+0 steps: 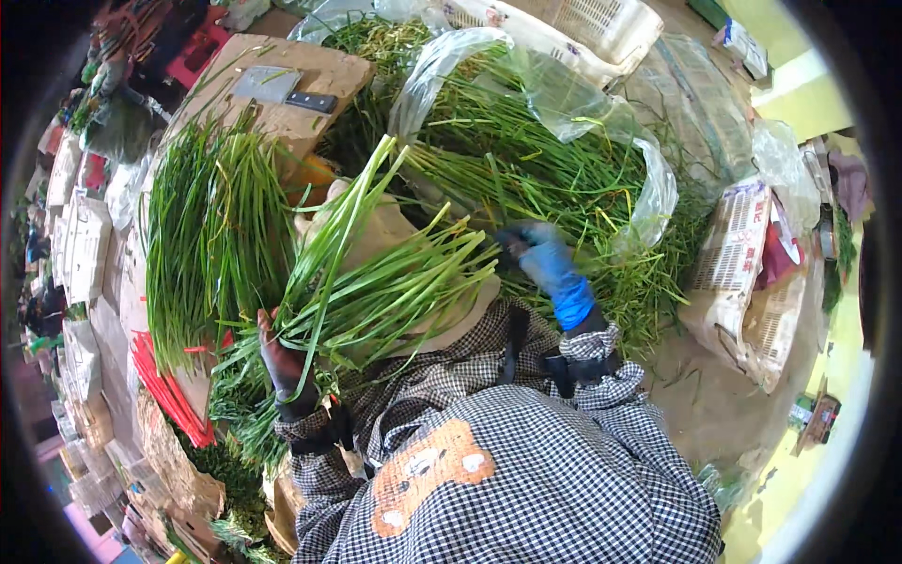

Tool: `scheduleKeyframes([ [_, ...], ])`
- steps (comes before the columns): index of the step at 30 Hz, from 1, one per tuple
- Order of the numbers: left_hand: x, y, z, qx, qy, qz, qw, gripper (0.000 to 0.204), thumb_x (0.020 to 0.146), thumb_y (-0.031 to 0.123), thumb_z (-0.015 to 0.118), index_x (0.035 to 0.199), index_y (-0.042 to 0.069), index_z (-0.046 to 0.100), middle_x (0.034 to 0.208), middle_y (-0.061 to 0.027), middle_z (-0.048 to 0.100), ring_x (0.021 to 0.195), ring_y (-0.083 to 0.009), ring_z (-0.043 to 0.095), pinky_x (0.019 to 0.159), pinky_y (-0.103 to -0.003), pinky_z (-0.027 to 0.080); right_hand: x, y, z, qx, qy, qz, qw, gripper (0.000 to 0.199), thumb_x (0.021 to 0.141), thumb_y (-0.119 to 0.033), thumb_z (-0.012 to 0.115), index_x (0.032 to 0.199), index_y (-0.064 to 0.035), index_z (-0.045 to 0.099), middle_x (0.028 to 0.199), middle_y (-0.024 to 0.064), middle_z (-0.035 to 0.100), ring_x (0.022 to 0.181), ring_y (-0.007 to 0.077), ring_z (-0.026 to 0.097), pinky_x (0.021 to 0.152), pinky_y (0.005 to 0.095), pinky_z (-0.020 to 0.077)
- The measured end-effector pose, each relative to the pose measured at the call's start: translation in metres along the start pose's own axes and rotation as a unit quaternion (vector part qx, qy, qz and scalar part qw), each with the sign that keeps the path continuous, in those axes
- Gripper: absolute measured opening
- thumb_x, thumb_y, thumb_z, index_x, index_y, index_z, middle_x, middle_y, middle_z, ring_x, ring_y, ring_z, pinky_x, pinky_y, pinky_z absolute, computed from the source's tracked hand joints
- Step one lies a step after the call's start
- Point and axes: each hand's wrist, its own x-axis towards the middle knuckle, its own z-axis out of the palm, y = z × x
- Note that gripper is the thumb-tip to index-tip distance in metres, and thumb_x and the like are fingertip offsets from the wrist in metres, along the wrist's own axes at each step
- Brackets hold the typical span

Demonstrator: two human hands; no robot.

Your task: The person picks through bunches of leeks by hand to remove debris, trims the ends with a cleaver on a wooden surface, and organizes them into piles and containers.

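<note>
Cluttered market floor, cardboard sheets (282, 103) and white plastic crates (601, 28) around. Big clear plastic bag (564, 94) holds loose heap of green chives (536, 160). Sorted chive pile (211, 235) on cardboard, stalks running top to bottom. Chive bunch (376, 282) in left hand (282, 362), grip clamped on root end, tips fanning up-right. Right hand (545, 258), blue glove, at bunch tips, blurred; grip unclear. Cleaver (282, 89) behind.

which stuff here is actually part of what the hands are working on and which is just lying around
In hand:
left hand gripping a bunch of green stalks
right hand at the loose greens pile
sorted greens

Lying about:
cleaver
red bands
white crates
</note>
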Motion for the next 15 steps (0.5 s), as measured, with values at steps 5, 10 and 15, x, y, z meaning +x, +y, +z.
scheduleKeyframes([
  [5, -0.006, 0.002, 0.001, -0.019, 0.000, 0.006, 1.000, 0.034, 0.094, 0.033, 0.039, 0.109, 0.004, 0.051, 0.099, -0.0069, 0.060, 0.086, -0.0188, 0.059, 0.076, -0.034, 0.049, -0.033, 0.035, -0.087, -0.018, 0.118, 0.186, 0.975, 0.013, 0.077, -0.008, 0.060, 0.086, 0.0005, 0.064, 0.076, 0.0098, 0.064, 0.066, 0.0186, 0.059, 0.062, 0.0286, 0.0463],
  [10, -0.009, 0.007, 0.011, -0.032, 0.001, -0.027, 0.999, 0.034, 0.092, 0.037, 0.043, 0.097, 0.006, 0.056, 0.087, -0.0065, 0.063, 0.078, -0.0189, 0.060, 0.071, -0.034, 0.050, -0.094, 0.076, -0.185, -0.283, 0.149, 0.208, 0.924, 0.036, 0.075, -0.012, 0.063, 0.110, -0.0043, 0.059, 0.107, 0.0142, 0.059, 0.099, 0.0255, 0.057, 0.088, 0.0339, 0.0423],
  [15, -0.008, 0.008, 0.027, -0.063, 0.004, -0.021, 0.998, 0.031, 0.091, 0.037, 0.045, 0.087, 0.009, 0.058, 0.079, -0.0043, 0.063, 0.071, -0.0174, 0.060, 0.065, -0.031, 0.050, -0.063, 0.043, -0.127, -0.105, 0.074, 0.155, 0.980, 0.036, 0.080, -0.015, 0.062, 0.114, -0.0035, 0.056, 0.104, 0.0113, 0.062, 0.089, 0.0169, 0.059, 0.080, 0.0276, 0.0456],
])
